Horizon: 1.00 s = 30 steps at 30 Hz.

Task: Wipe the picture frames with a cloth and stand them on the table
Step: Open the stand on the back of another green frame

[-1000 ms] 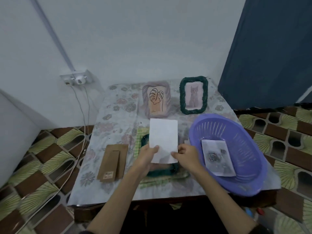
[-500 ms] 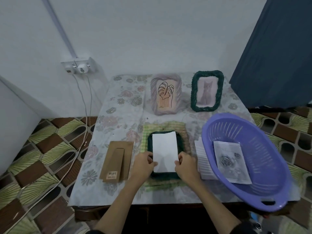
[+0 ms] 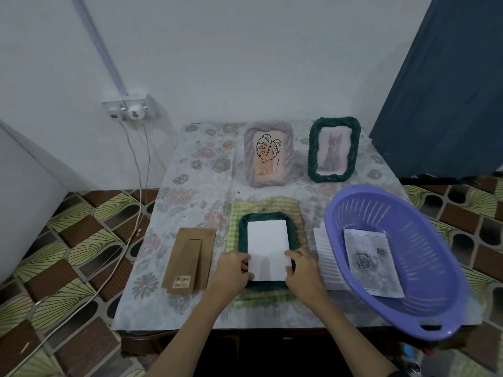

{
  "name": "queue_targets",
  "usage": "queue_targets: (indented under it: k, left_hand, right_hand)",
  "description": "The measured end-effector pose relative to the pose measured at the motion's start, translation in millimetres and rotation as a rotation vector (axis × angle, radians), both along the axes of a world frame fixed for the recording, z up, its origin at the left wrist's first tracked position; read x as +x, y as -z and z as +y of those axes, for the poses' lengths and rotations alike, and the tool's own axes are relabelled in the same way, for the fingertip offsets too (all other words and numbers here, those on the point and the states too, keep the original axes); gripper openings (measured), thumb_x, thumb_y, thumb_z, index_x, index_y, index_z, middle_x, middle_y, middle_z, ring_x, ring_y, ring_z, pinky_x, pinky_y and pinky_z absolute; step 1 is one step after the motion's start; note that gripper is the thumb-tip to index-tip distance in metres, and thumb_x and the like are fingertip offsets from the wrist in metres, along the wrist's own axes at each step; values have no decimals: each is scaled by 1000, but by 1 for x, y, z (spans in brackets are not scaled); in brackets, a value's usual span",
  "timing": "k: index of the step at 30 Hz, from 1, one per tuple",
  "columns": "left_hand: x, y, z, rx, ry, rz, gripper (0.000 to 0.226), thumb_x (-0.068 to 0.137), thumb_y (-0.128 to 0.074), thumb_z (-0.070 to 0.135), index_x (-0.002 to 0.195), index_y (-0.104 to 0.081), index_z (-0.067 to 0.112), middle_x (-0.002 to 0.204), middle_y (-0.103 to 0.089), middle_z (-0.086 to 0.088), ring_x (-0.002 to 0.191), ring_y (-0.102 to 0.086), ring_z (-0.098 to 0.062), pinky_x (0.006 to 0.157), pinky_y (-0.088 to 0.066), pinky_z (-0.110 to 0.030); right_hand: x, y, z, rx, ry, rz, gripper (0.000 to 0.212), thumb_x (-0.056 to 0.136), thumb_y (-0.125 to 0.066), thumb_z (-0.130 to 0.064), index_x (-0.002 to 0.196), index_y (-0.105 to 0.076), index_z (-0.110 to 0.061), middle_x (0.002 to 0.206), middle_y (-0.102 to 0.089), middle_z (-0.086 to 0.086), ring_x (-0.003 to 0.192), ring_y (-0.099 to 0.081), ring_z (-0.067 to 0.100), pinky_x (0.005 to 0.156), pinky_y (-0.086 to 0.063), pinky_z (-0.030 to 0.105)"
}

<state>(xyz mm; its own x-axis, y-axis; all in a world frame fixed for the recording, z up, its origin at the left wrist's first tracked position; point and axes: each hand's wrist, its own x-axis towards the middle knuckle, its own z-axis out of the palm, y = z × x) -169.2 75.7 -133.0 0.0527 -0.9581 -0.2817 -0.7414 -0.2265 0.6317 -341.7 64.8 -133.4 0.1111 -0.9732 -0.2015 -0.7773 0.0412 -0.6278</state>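
1. Fingers of the left hand and those of the right hand pinch the near corners of a white sheet, one hand at each side, closed on its edges.
2. That sheet lies inside a dark green frame, which rests flat, face down, on a checked green cloth on the counter.
3. Just left lies a brown backing board; right, a purple basket holds a rose print.
4. Farther back, two frames stand upright: a pale lilac frame and a green cat frame.
5. Risk, as I judge it: pressing unevenly could crease the sheet or seat it crooked, and the basket overhangs the counter's edge, so a nudge might tip it.
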Motion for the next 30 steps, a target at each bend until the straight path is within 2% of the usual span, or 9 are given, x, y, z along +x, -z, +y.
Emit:
queue_targets:
  k: [9, 13, 15, 22, 25, 27, 30]
  left_hand:
    - [0, 9, 7, -102, -17, -33, 35, 85, -66, 8, 120, -61, 5, 111, -62, -9, 86, -56, -10, 74, -41, -10]
    - [1, 11, 7, -86, -13, -25, 36, 85, -67, 11, 120, -61, 6, 110, -63, -9, 92, -60, -14, 83, -49, -18]
    - [1, 12, 7, -90, -3, -29, 36, 85, -67, 11, 121, -60, 6, 113, -62, -9, 96, -61, -16, 86, -49, -21]
    - [-1, 13, 12, -119, 7, -6, 32, 87, -63, 11, 118, -61, 4, 117, -58, -10, 98, -58, -16, 89, -47, -22]
    - [7, 4, 17, -183, -78, 77, 24, 85, -66, 10, 109, -67, 6, 108, -64, -9, 85, -57, -8, 78, -46, -9]
    - [24, -5, 20, -270, -195, 131, 17, 85, -67, 11, 101, -71, 8, 99, -68, -6, 78, -58, -5, 69, -45, -4]
    - [63, -13, 22, -331, -390, 75, 17, 88, -63, 15, 101, -71, 7, 98, -69, -8, 79, -58, -8, 64, -41, -7]
  right_hand:
    - [1, 4, 0, -38, -35, 12, 39, 92, -49, -5, 131, -50, -5, 124, -45, 5, 108, -51, 23, 90, -45, 33]
    - [-2, 7, -1, -18, -71, 26, 44, 90, -49, 0, 133, -47, -6, 124, -44, 2, 107, -49, 20, 86, -45, 28]
    - [-5, 8, -2, -1, -94, 43, 47, 88, -49, 1, 134, -46, -7, 124, -43, 1, 107, -48, 20, 85, -47, 30]
    - [-6, 12, 1, -34, -136, 114, 45, 90, -46, 0, 134, -43, -10, 130, -39, 2, 109, -48, 24, 81, -47, 35]
    - [-5, 7, 7, -71, -121, 79, 39, 90, -46, 1, 129, -46, -6, 128, -40, 4, 109, -47, 22, 85, -48, 37]
    - [0, 2, 10, -183, -95, 46, 32, 91, -46, -2, 122, -52, -4, 123, -43, 5, 106, -49, 22, 85, -47, 34]
    - [26, -11, 10, -282, -102, -23, 22, 92, -48, -7, 111, -58, -4, 111, -52, 6, 103, -48, 19, 85, -40, 25]
